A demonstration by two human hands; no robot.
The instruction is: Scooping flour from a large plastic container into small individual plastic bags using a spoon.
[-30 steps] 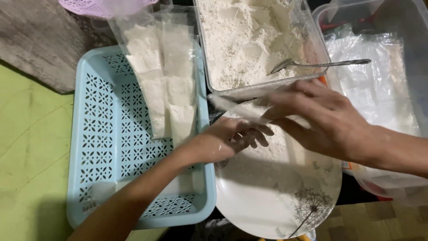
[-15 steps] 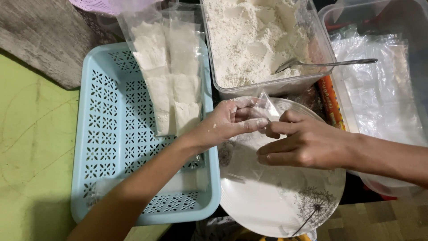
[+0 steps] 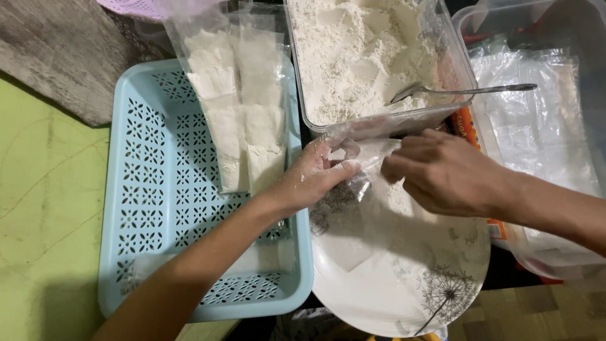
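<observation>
At frame centre, a small clear plastic bag [image 3: 372, 165] is pinched at its mouth by the floury left hand [image 3: 312, 180] and right hand [image 3: 442, 170], over the white plate [image 3: 404, 278]. It is judged light, limp and slippery; its rim is best gripped.

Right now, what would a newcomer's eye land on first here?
Probably the two floury hands at centre: the left hand and right hand together hold a small clear plastic bag over a white plate. Behind them stands a clear tub of white flour with a spoon in it. On the left, filled packets lie in a pale blue basket.
</observation>
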